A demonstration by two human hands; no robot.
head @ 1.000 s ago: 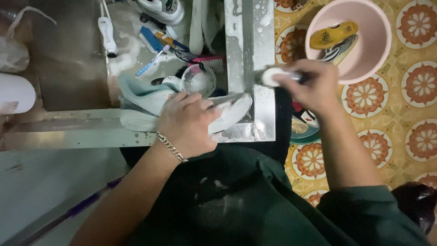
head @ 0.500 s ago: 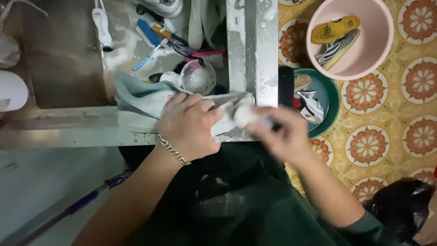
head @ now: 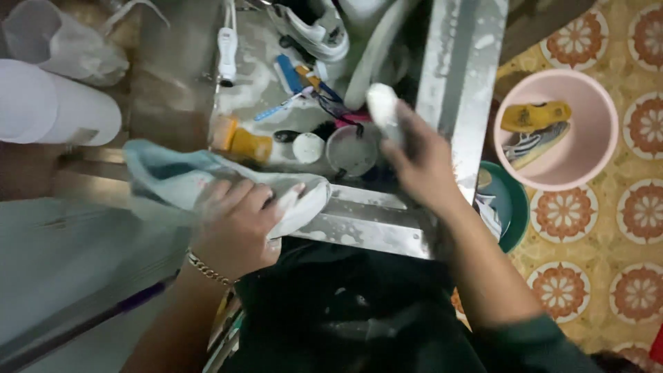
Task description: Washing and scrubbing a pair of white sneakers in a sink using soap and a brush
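A pale blue-and-white sneaker (head: 207,183) lies across the wet steel sink's rim (head: 373,231), under the left hand (head: 238,224). The right hand (head: 421,162) is right of it, over the sink, holding what may be a small white sponge (head: 382,103). A pink plastic basin (head: 587,162) sits on the patterned tile floor (head: 635,228), far right.

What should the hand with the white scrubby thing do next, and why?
Probably bring it back down onto the pale blue shoe. The right hand holds the white sponge lifted over the sink, off the shoe, while the left hand grips the shoe at the sink's edge.
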